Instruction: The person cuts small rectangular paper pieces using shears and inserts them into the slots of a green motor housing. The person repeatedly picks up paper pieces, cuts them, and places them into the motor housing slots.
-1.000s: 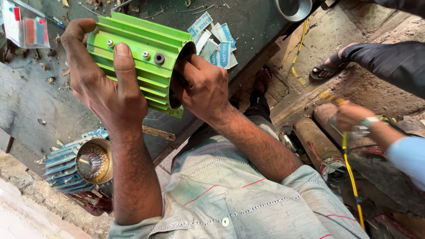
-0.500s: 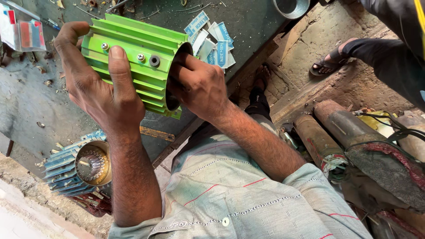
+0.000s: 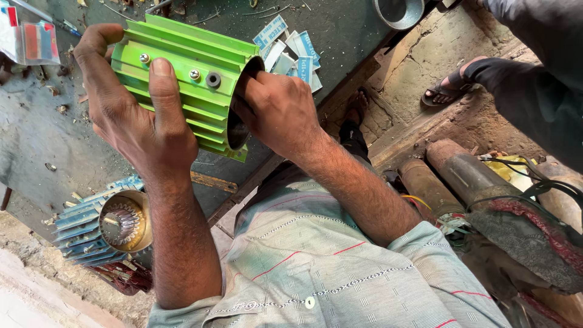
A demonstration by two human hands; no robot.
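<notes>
A bright green finned motor housing [image 3: 194, 79] is held up in front of me, its open end turned to the right. My left hand [image 3: 130, 115] wraps around its ribbed body, thumb laid across the fins near two screws. My right hand [image 3: 276, 109] is at the open end with its fingers reaching inside the bore. What those fingers touch inside is hidden.
A blue finned motor housing with a brass-coloured stator [image 3: 106, 225] lies on the dirty bench [image 3: 36, 140] at lower left. Small blue-and-white packets [image 3: 297, 51] lie behind the green housing. Another person's sandalled foot [image 3: 449, 88] and dark sleeve [image 3: 534, 97] are at right, above rusty cylinders [image 3: 467, 176].
The green housing has shifted slightly left and up in my hands. The other person's hand and yellow wire at right are gone; their foot and leg have moved.
</notes>
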